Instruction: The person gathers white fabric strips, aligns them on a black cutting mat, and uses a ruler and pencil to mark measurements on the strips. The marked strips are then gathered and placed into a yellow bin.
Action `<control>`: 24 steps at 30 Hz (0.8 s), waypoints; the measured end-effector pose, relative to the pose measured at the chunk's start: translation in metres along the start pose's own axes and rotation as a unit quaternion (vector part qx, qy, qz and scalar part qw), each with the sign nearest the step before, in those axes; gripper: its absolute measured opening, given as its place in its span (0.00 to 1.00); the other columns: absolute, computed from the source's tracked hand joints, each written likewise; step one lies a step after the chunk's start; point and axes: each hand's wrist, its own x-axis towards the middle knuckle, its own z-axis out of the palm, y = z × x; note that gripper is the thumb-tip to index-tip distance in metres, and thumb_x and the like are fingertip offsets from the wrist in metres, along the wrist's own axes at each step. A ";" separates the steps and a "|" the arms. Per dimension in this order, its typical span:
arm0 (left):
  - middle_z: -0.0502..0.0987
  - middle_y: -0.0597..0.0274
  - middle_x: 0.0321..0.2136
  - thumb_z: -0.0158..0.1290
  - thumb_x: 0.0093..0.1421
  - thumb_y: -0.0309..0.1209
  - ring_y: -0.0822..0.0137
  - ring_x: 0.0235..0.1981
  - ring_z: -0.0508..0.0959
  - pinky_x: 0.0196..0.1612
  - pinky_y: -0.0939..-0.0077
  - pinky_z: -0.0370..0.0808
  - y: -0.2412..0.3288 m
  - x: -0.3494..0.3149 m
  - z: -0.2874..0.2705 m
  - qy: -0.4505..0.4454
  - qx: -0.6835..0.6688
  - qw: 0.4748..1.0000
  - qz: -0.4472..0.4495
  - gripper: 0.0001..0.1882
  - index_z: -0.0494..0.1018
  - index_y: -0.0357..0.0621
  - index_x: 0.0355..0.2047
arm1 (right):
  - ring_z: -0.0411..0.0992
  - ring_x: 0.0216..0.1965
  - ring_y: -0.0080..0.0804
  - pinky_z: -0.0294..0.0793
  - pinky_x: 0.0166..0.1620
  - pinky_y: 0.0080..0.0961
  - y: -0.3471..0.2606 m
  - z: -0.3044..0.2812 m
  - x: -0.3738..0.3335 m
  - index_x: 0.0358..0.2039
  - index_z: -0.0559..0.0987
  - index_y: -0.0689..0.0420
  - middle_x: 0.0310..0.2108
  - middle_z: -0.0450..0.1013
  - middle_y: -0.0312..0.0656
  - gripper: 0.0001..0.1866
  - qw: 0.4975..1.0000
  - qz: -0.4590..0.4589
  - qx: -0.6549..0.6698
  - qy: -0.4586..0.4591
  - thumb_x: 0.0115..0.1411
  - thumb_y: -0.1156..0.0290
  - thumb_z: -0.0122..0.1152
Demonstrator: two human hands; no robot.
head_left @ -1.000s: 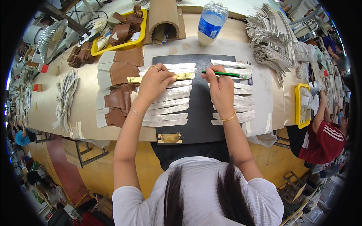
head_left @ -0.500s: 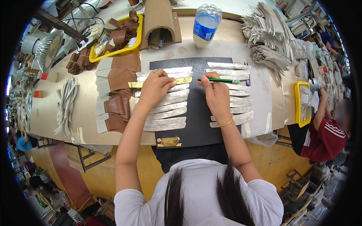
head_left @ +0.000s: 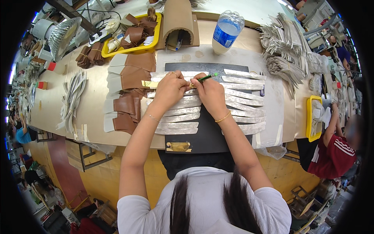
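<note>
My left hand [head_left: 170, 90] has its fingers bunched together on a narrow yellow strip [head_left: 149, 84], holding it down over the left column of pale grey strips [head_left: 179, 116]. A slim green pencil or pen [head_left: 207, 77] slants up out of my right hand [head_left: 212, 94], whose fingertips close around it right beside the left fingers. Its writing end is hidden by the hands. The grey strips lie on a black board [head_left: 213, 136], with a second column of pale strips [head_left: 246, 103] at its right side.
Brown leather pieces [head_left: 125, 105] lie left of the board. A yellow basket [head_left: 105, 52], a brown half-tube [head_left: 179, 19] and a water bottle [head_left: 227, 33] stand behind. Strip bundles [head_left: 282, 43] are stacked at far right. A person in red [head_left: 337, 148] works to the right.
My right hand has moved left with the pencil or pen, from the board's middle to beside my left hand. The yellow strip stays under my left fingers. The whole view has shifted slightly.
</note>
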 end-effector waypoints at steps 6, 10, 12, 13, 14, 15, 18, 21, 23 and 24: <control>0.73 0.60 0.27 0.65 0.52 0.30 0.58 0.31 0.75 0.37 0.65 0.73 0.000 -0.001 0.001 0.011 0.008 1.000 0.006 0.06 0.84 0.43 0.30 | 0.76 0.22 0.43 0.73 0.24 0.34 -0.005 0.002 0.000 0.32 0.80 0.52 0.22 0.76 0.43 0.10 0.999 -0.019 -0.033 0.011 0.64 0.60 0.60; 0.73 0.60 0.27 0.66 0.51 0.30 0.58 0.32 0.75 0.37 0.65 0.73 0.002 0.001 -0.001 0.004 0.001 1.000 0.003 0.06 0.83 0.43 0.29 | 0.76 0.23 0.45 0.73 0.25 0.36 -0.004 0.002 0.000 0.33 0.79 0.53 0.23 0.76 0.43 0.10 1.000 0.000 -0.027 0.004 0.65 0.60 0.58; 0.74 0.60 0.28 0.65 0.51 0.30 0.58 0.32 0.75 0.38 0.66 0.73 0.001 0.001 -0.004 -0.008 0.008 1.000 0.004 0.07 0.84 0.43 0.31 | 0.76 0.24 0.46 0.73 0.26 0.36 -0.003 0.000 0.003 0.34 0.79 0.54 0.23 0.77 0.44 0.11 0.999 0.030 0.000 -0.017 0.66 0.60 0.57; 0.74 0.60 0.28 0.65 0.51 0.31 0.58 0.33 0.76 0.39 0.66 0.73 0.001 0.001 -0.005 -0.014 0.011 1.000 0.005 0.08 0.84 0.43 0.31 | 0.76 0.24 0.46 0.73 0.27 0.36 -0.002 -0.003 0.001 0.35 0.79 0.54 0.23 0.77 0.44 0.12 0.998 0.041 0.037 -0.002 0.66 0.59 0.56; 0.75 0.60 0.29 0.64 0.52 0.31 0.58 0.34 0.76 0.40 0.66 0.73 0.001 0.003 -0.008 -0.026 -0.013 0.999 -0.013 0.07 0.84 0.43 0.31 | 0.76 0.25 0.46 0.73 0.28 0.36 -0.001 -0.007 -0.001 0.35 0.79 0.55 0.23 0.77 0.44 0.13 0.996 0.052 0.073 0.015 0.67 0.59 0.56; 0.76 0.60 0.30 0.63 0.53 0.31 0.57 0.36 0.76 0.42 0.65 0.73 0.003 0.004 -0.012 -0.038 -0.037 0.998 -0.032 0.07 0.84 0.43 0.31 | 0.77 0.25 0.46 0.73 0.29 0.35 -0.001 -0.011 -0.002 0.36 0.79 0.55 0.23 0.77 0.45 0.13 0.992 0.062 0.108 0.032 0.67 0.59 0.55; 0.77 0.59 0.32 0.62 0.54 0.31 0.57 0.38 0.76 0.44 0.66 0.73 0.000 0.011 -0.022 -0.023 -0.045 0.997 -0.051 0.08 0.84 0.44 0.33 | 0.79 0.28 0.38 0.74 0.34 0.29 0.002 -0.033 -0.002 0.38 0.79 0.59 0.26 0.79 0.45 0.17 0.974 0.101 0.184 0.085 0.70 0.56 0.52; 0.77 0.58 0.33 0.62 0.54 0.32 0.55 0.38 0.77 0.44 0.64 0.73 -0.005 0.017 -0.022 -0.010 -0.035 0.998 -0.042 0.09 0.84 0.42 0.34 | 0.80 0.29 0.34 0.75 0.36 0.25 0.011 -0.045 -0.005 0.39 0.78 0.61 0.28 0.81 0.44 0.19 0.964 0.110 0.216 0.107 0.71 0.55 0.51; 0.77 0.58 0.33 0.62 0.54 0.32 0.55 0.38 0.77 0.44 0.64 0.73 -0.004 0.017 -0.017 -0.011 -0.042 0.998 -0.034 0.09 0.84 0.42 0.34 | 0.81 0.30 0.32 0.74 0.35 0.24 0.014 -0.050 -0.010 0.39 0.78 0.60 0.28 0.81 0.44 0.18 0.959 0.123 0.231 0.111 0.71 0.56 0.52; 0.77 0.58 0.33 0.62 0.54 0.32 0.55 0.38 0.76 0.44 0.63 0.73 -0.004 0.017 -0.015 -0.014 -0.052 0.998 -0.033 0.09 0.84 0.42 0.34 | 0.81 0.33 0.31 0.76 0.37 0.23 0.014 -0.054 -0.012 0.39 0.77 0.61 0.29 0.81 0.43 0.18 0.957 0.144 0.230 0.098 0.71 0.57 0.52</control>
